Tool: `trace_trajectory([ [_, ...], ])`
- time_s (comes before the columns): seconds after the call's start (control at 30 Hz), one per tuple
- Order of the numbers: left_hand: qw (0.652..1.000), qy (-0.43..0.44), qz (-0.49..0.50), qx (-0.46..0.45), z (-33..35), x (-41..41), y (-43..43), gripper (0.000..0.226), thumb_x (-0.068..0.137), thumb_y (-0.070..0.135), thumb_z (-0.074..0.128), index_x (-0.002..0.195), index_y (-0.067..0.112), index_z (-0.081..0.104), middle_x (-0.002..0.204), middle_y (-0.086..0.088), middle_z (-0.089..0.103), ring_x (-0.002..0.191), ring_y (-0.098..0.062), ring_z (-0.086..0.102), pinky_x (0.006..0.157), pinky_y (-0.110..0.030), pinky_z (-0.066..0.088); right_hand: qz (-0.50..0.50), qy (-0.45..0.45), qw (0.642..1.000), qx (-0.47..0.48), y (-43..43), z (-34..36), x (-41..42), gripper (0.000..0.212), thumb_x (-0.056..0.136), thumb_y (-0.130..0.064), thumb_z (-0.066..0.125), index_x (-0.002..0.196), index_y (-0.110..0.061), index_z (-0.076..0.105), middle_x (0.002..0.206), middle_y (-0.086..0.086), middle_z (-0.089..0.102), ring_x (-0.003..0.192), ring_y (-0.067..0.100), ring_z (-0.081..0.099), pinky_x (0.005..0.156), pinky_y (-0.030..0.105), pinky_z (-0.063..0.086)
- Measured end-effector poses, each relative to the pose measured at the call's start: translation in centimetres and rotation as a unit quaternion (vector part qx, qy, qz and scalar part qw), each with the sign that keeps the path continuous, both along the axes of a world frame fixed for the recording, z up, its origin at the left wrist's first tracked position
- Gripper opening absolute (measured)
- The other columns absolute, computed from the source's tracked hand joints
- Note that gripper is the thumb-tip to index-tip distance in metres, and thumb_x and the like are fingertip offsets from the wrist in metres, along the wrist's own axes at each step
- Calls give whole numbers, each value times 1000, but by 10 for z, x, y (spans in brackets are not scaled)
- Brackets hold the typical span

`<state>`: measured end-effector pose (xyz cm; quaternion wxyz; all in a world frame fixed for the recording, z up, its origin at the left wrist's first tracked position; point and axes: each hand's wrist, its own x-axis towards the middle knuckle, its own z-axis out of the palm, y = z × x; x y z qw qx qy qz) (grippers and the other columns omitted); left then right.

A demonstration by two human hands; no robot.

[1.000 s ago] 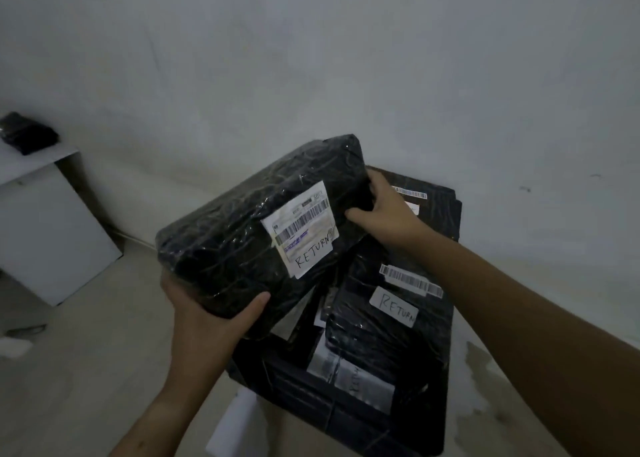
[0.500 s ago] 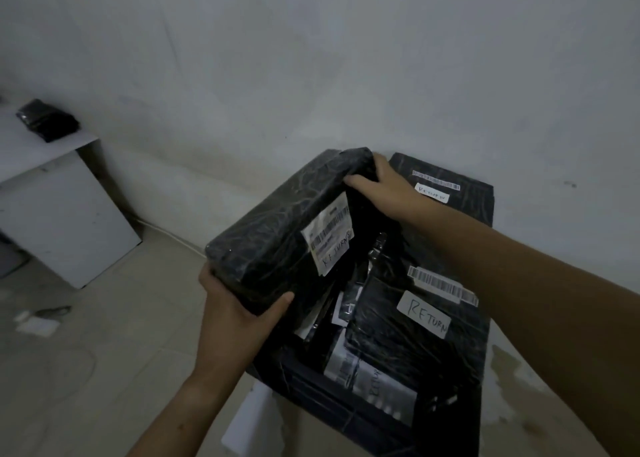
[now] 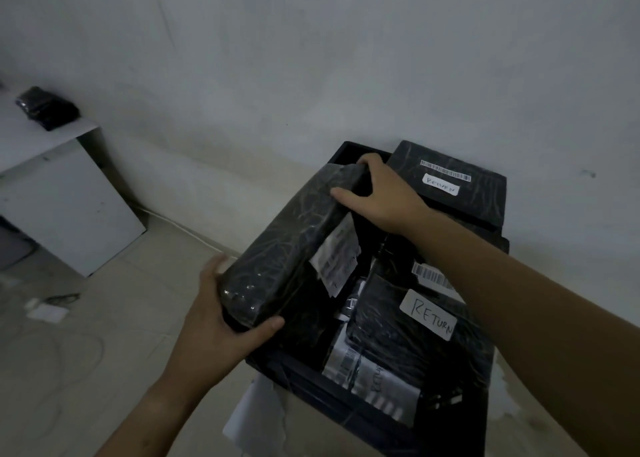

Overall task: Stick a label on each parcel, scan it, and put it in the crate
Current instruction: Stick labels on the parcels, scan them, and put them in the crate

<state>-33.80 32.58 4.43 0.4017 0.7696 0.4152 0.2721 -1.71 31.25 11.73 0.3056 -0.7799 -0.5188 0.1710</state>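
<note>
A black plastic-wrapped parcel (image 3: 287,249) with a white barcode label (image 3: 337,261) is tilted on edge at the left side of the black crate (image 3: 311,384), its label facing inward. My left hand (image 3: 221,321) grips its near end, thumb curled over the corner. My right hand (image 3: 377,197) holds its far end from above. Inside the crate lie several black parcels, one (image 3: 398,325) with a white "RETURN" label (image 3: 429,314); another labelled parcel (image 3: 450,186) lies at the crate's far right.
The crate stands on a pale tiled floor against a grey wall. A white table (image 3: 45,179) at the left carries one more black parcel (image 3: 48,108). White paper (image 3: 256,422) lies under the crate's near corner; scraps (image 3: 46,309) lie on the floor.
Both hands have lowered the parcel and turned it onto its edge, label toward the crate's inside, sliding it down along the left wall. The view has shifted closer over the crate.
</note>
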Motion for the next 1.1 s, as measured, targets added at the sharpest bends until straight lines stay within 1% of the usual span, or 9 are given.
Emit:
trace_trajectory([
  [0.1, 997, 6, -22, 69, -2, 2, -7, 79, 59, 76, 82, 123, 66, 37, 122, 34, 50, 119, 5, 52, 101, -36, 49, -6, -25, 999, -23, -13, -3, 4, 63, 80, -70, 59, 121, -29, 34, 105, -1, 57, 86, 16, 60, 76, 41, 53],
  [0.17, 995, 32, -16, 95, -3, 3, -11, 79, 55, 87, 74, 121, 70, 32, 123, 42, 42, 130, 0, 44, 120, -55, 28, 4, -46, 998, -40, -18, -2, 5, 69, 80, -73, 57, 127, -29, 33, 101, -3, 58, 83, 15, 60, 69, 36, 49],
  [0.23, 994, 42, -14, 102, 5, 4, -15, 80, 54, 93, 66, 118, 68, 25, 122, 50, 36, 133, 13, 33, 120, -68, 14, -2, -56, 998, -18, -31, 4, 7, 80, 78, -78, 54, 138, -31, 31, 119, -4, 59, 100, 16, 60, 81, 38, 50],
  [0.3, 994, 17, -15, 106, 10, 3, -18, 86, 54, 91, 67, 123, 65, 23, 124, 55, 32, 120, 22, 35, 113, -74, 25, -43, -51, 997, 49, -52, 6, 14, 84, 77, -79, 53, 144, -34, 30, 136, -7, 53, 116, 16, 56, 95, 41, 49],
  [0.47, 994, 21, -18, 108, 10, 4, -25, 95, 59, 89, 66, 139, 53, 28, 128, 58, 31, 119, 26, 36, 114, -64, 34, -109, -186, 972, -94, -105, -8, 37, 79, 80, -80, 44, 141, -29, 40, 133, 0, 58, 113, 24, 60, 91, 40, 51],
  [0.57, 992, 33, -30, 115, 13, 12, -34, 89, 56, 85, 73, 131, 58, 34, 121, 46, 48, 112, 13, 51, 96, -30, 52, -77, -190, 972, -118, -117, -22, 40, 73, 84, -77, 40, 140, -30, 44, 134, 0, 58, 114, 22, 60, 89, 36, 49],
  [0.67, 991, 34, -56, 119, 14, 21, -44, 90, 53, 82, 79, 127, 48, 41, 113, 40, 53, 104, 25, 51, 80, 0, 42, -61, -169, 977, -111, -119, -27, 38, 68, 88, -72, 41, 140, -29, 44, 134, 1, 56, 115, 22, 57, 88, 34, 47],
  [0.87, 990, 36, -76, 116, 7, 24, -49, 102, 54, 81, 81, 135, 29, 47, 117, 37, 56, 105, 19, 56, 86, -9, 48, -81, -224, 968, -78, -122, -42, 34, 75, 86, -76, 30, 140, -26, 44, 129, 4, 59, 112, 25, 58, 94, 46, 47],
  [1.1, 985, 39, -132, 101, 8, 13, -41, 119, 57, 83, 77, 151, 56, 10, 140, 51, 32, 122, 31, 36, 93, 6, 30, -210, -207, 954, -51, -126, -36, 53, 87, 86, -75, 40, 153, -23, 21, 158, 12, 26, 141, 36, 31, 112, 54, 31],
])
